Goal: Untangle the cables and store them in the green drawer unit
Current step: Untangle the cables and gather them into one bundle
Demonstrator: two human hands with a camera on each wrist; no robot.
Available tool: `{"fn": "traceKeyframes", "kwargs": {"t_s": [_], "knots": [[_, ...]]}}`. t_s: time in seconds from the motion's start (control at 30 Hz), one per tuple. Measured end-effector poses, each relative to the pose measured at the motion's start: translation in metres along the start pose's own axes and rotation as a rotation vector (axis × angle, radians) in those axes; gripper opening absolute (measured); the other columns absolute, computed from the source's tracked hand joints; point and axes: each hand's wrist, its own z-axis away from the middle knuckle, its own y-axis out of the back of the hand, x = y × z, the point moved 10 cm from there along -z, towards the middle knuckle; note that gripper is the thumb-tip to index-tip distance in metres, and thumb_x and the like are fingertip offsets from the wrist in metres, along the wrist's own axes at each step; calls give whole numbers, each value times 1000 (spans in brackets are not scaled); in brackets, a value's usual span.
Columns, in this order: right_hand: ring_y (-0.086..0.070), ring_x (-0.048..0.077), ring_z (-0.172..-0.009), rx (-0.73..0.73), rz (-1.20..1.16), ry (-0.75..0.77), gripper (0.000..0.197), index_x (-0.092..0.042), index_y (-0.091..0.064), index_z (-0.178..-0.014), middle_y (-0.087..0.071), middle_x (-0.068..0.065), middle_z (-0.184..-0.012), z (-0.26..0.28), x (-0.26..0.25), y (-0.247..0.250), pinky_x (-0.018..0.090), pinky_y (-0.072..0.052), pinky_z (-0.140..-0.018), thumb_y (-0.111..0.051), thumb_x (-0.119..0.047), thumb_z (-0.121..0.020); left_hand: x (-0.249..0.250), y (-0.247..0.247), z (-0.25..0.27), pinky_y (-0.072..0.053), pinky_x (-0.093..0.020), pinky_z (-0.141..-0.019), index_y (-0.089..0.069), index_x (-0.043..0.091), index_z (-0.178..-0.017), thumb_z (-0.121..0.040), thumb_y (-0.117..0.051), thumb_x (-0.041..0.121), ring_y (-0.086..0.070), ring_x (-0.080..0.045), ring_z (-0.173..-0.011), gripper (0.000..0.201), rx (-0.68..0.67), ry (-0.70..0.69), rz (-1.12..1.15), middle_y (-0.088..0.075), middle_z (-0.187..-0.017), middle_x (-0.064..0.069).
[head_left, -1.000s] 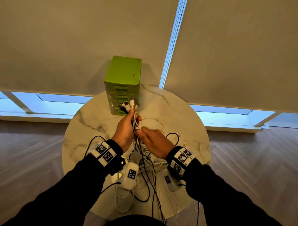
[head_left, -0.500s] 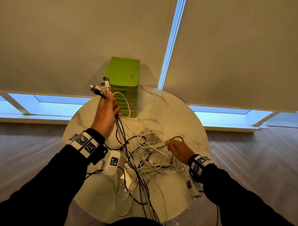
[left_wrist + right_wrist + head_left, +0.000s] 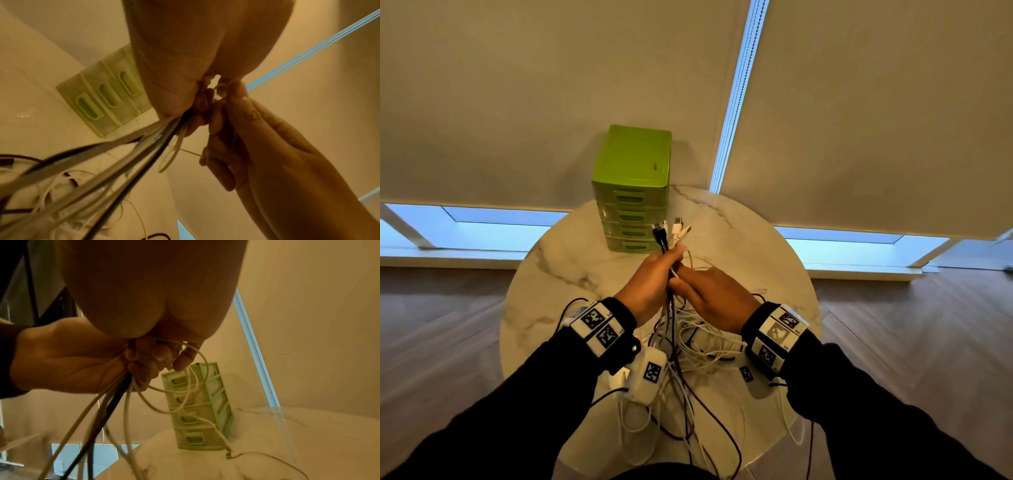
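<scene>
— Where do the cables sit from your hands right now?

— You have them bunched in your left hand, its fingers curled round the bundle, plug ends poking up past your knuckles toward the green drawer unit. Your right hand is pressed against the left one, thumb and fingertips pinching a white strand just below your grip.

— And the bundle's long axis?

— It runs from the plugs, up and away from you, down through your fist and back toward your body, where the strands spread into the tangle lying on the counter. So the knots are below and behind your hands, not ahead of them.

— Which hand is nearer the unit?

— The left, slightly; its plugs nearly overlap the lower drawers in the head view, though touching or not I cannot tell. All four drawers look closed. I'd judge the next pull should go along that axis, your right hand sliding down the strand toward you.
</scene>
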Motion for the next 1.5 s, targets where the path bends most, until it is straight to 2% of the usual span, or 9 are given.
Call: {"fn": "traceKeyframes", "kwargs": {"t_s": [0.43,0.57,0.7,0.87,1.0,1.1,1.23,1.33,1.5], "knots": [[-60,35,-89,-128,162,-530,42,-24,-48,-102,-65,13,-94,82,129,19,44,-48,-79,-22,-58,-103,64,24,3,-31,-29,-57,-53,25,-100,-107,-46,28,-35,-8,-57,10,156,-399,-66,-39,-64,13],[-64,28,-104,-87,292,-487,31,-24,-57,-120,-71,2,-109,102,124,38,40,-45,-91,-37,-42,-106,41,-19,4,-33,-25,-54,-50,22,-96,-105,-52,28,-33,-8,-55,10,34,-345,-82,-34,-67,6],[-66,12,-98,-72,-80,-457,39,-30,-51,-132,-72,-7,-100,123,92,30,31,-44,-92,-59,-45,-97,9,-82,14,-33,-27,-55,-49,21,-91,-103,-56,26,-33,-9,-53,15,-156,-255,-24,-37,-64,6],[-57,7,-67,34,-237,-482,29,-15,-56,-109,-65,8,-84,160,68,29,24,-46,-67,-49,-42,-102,-14,-145,34,-36,-30,-54,-53,23,-100,-103,-56,27,-35,-12,-52,6,-315,-240,-152,-36,-60,4],[-53,-9,-77,242,-188,-539,18,-19,-55,-99,-57,-11,-87,210,75,48,6,-38,-71,-42,-30,-107,-27,-167,37,-32,-24,-50,-52,21,-102,-103,-56,30,-29,-8,-50,9,-365,-202,-167,-33,-61,10],[-56,2,-77,338,-123,-723,26,-15,-56,-97,-60,-8,-89,261,107,52,13,-40,-71,-40,-31,-107,-39,-163,30,-27,-20,-46,-46,20,-84,-106,-46,35,-24,-6,-47,27,-316,-25,50,-30,-60,9],[-61,28,-110,-122,-28,-1097,36,-12,-66,-112,-66,7,-116,328,151,-5,33,-42,-89,-39,-34,-106,-46,-167,34,-26,-20,-44,-45,16,-81,-108,-40,29,-24,-7,-46,30,-358,79,136,-32,-59,6],[-41,30,-139,-201,-58,-1247,56,-10,-41,-147,-41,13,-153,350,163,-24,36,-36,-110,-55,-34,-98,-50,-174,42,-25,-22,-46,-44,16,-80,-108,-39,26,-26,-8,-47,30,-410,93,106,-33,-61,5],[-22,18,-150,260,-253,-808,83,-22,-17,-158,-20,2,-165,273,125,15,26,-20,-114,-66,-26,-92,-58,-182,52,-28,-21,-46,-43,17,-80,-108,-38,24,-28,-7,-46,29,-460,119,66,-36,-62,4]]}}
